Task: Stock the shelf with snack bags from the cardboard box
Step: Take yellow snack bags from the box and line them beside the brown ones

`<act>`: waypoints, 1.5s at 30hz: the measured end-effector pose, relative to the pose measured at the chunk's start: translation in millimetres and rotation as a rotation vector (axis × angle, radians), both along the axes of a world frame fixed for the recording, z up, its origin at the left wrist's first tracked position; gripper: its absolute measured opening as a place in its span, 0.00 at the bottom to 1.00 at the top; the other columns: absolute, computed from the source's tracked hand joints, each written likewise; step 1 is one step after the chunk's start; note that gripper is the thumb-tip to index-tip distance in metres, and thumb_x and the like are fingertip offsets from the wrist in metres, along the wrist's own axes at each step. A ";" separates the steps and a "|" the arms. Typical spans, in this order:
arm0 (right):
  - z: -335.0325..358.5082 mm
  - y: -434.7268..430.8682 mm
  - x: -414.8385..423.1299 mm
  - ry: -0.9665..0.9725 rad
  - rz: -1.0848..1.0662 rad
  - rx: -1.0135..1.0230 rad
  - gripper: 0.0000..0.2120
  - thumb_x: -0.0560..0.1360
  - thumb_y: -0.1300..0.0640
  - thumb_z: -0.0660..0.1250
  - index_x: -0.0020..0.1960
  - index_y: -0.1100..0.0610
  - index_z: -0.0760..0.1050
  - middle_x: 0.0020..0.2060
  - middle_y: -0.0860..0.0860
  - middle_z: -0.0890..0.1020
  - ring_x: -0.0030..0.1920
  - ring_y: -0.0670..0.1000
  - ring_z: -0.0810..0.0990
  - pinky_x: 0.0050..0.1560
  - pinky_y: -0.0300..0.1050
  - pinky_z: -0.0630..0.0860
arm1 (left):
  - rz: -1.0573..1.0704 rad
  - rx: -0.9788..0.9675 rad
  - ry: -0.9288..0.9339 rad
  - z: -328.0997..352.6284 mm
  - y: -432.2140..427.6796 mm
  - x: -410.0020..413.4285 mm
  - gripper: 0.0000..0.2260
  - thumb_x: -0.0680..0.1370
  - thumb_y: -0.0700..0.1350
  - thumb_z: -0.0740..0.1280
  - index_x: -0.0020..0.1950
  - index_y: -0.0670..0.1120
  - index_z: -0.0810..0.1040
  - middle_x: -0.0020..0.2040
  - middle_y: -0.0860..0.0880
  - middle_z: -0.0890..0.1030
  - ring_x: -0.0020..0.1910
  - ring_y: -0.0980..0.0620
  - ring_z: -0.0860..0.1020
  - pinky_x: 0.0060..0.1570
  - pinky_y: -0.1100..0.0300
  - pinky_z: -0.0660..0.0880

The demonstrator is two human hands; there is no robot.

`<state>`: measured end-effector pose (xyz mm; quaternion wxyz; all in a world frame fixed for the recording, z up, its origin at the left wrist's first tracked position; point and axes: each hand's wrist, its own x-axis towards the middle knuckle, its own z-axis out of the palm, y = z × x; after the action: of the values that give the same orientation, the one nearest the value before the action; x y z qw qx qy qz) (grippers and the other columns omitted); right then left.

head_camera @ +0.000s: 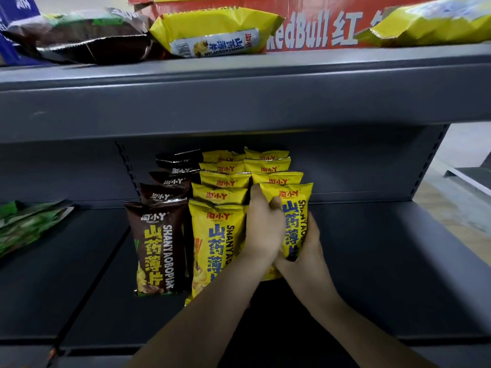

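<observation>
On the dark grey shelf [372,248] snack bags stand in three rows: brown bags [156,248] on the left, yellow bags [215,243] in the middle, and more yellow ones [276,179] on the right. Both of my hands are on the front yellow bag [293,208] of the right row. My left hand [263,227] grips its left edge near the top. From below and from the right, my right hand [309,245] cups its lower part. A red cardboard box [305,30] sits on the top shelf behind loose yellow bags [212,30].
Green bags [24,224] lie flat at the far left of the same shelf. On the top shelf a brown bag [87,38] lies to the left and another yellow bag [435,19] to the right. Bare shelf stretches right of the rows. Floor shows past the shelf's right end.
</observation>
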<state>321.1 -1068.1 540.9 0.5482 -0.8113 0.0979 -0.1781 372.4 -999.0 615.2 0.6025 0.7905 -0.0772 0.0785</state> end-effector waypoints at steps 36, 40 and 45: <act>2.9 -10.3 1.2 -0.051 0.022 -0.004 0.44 0.71 0.50 0.73 0.77 0.52 0.49 0.72 0.48 0.58 0.71 0.42 0.58 0.69 0.41 0.60 | 0.151 0.613 -0.609 -70.4 112.7 -59.8 0.33 0.75 0.52 0.65 0.74 0.41 0.56 0.73 0.40 0.59 0.74 0.46 0.58 0.70 0.49 0.62; 13.9 9.9 -20.8 -0.430 -0.038 -0.265 0.17 0.77 0.54 0.61 0.66 0.52 0.67 0.59 0.44 0.66 0.61 0.41 0.69 0.62 0.30 0.65 | 0.204 0.535 -0.350 -82.7 98.3 -57.4 0.41 0.72 0.49 0.71 0.76 0.40 0.50 0.75 0.37 0.54 0.76 0.46 0.53 0.72 0.47 0.59; 6.2 51.9 -20.9 -0.213 0.189 -0.355 0.18 0.77 0.57 0.65 0.65 0.60 0.71 0.57 0.50 0.75 0.58 0.43 0.74 0.57 0.23 0.61 | 0.270 0.383 -0.249 -80.5 82.5 -54.6 0.39 0.74 0.44 0.70 0.77 0.41 0.48 0.75 0.39 0.57 0.75 0.42 0.56 0.73 0.48 0.59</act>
<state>300.2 -1016.2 547.1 0.4183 -0.8772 -0.0698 -0.2250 317.7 -916.6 534.7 0.4117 0.8775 -0.0580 0.2390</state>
